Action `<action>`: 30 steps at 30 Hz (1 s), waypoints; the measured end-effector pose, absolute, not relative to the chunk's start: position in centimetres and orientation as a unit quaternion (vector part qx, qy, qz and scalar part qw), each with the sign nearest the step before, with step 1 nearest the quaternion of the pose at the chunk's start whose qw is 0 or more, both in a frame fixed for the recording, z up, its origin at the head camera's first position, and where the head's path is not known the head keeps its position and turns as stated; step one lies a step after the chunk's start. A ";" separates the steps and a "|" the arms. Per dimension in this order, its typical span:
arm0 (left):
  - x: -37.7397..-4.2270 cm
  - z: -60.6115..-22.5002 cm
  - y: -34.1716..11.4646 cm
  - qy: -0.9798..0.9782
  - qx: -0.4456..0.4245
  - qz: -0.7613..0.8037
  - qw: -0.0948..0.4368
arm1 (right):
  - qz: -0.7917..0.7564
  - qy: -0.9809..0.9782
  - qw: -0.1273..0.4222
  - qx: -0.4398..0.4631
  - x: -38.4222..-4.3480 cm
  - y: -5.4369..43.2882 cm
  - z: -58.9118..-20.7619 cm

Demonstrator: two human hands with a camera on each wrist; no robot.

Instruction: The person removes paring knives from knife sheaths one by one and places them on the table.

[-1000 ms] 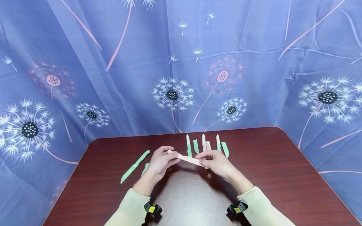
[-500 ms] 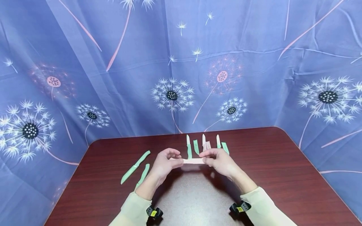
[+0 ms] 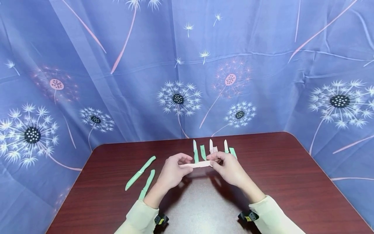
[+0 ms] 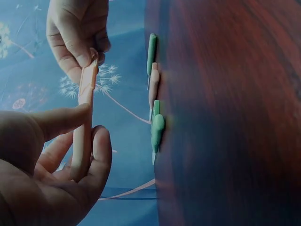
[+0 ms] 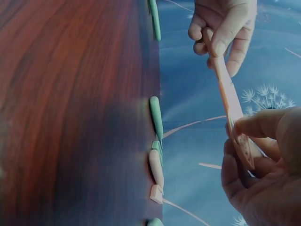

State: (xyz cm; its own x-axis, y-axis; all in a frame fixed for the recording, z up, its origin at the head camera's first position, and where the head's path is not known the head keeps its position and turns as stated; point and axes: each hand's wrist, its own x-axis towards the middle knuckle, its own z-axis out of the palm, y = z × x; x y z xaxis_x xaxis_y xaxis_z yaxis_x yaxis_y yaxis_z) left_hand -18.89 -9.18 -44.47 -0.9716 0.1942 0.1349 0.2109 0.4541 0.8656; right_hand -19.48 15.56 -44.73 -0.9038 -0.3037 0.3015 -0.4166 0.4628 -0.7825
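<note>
A pale pink knife (image 3: 201, 164) in its pink sheath (image 5: 230, 100) is held level above the table, between both hands. My left hand (image 3: 173, 170) grips the handle (image 4: 82, 146), thumb on one side and fingers curled round the other. With thumb and fingers my right hand (image 3: 229, 167) pinches the sheath near its tip, where small holes show in the right wrist view. No bare blade shows between handle and sheath. Behind the hands lie a green knife (image 3: 195, 155) with a white blade and a green sheath (image 3: 203, 152).
Further along the back edge lie a pink knife (image 3: 211, 145), a pink sheath (image 3: 215, 149), another green knife (image 3: 226, 147) and its green sheath (image 3: 232, 152), partly hidden by the right hand. Two green sheathed knives (image 3: 140, 173) lie at left on the dark red table (image 3: 292, 182).
The pink knife has turned from slanting down to the right to nearly level. My left hand has shifted right and nearer, uncovering more of the second green knife at left.
</note>
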 end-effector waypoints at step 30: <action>-17.5 -43.3 -8.2 -0.911 -0.205 -0.267 0.240 | 0.238 -0.834 0.321 0.380 -19.4 15.2 -44.3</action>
State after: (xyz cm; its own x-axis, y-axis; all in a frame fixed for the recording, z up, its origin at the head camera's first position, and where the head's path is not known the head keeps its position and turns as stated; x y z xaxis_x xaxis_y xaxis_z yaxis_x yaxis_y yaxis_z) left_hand -17.53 -8.19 -43.32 -0.8015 0.2447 0.5457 0.5006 0.7737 0.3883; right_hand -19.41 15.24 -44.26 -0.5048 -0.4816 0.7164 -0.7870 0.5978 -0.1526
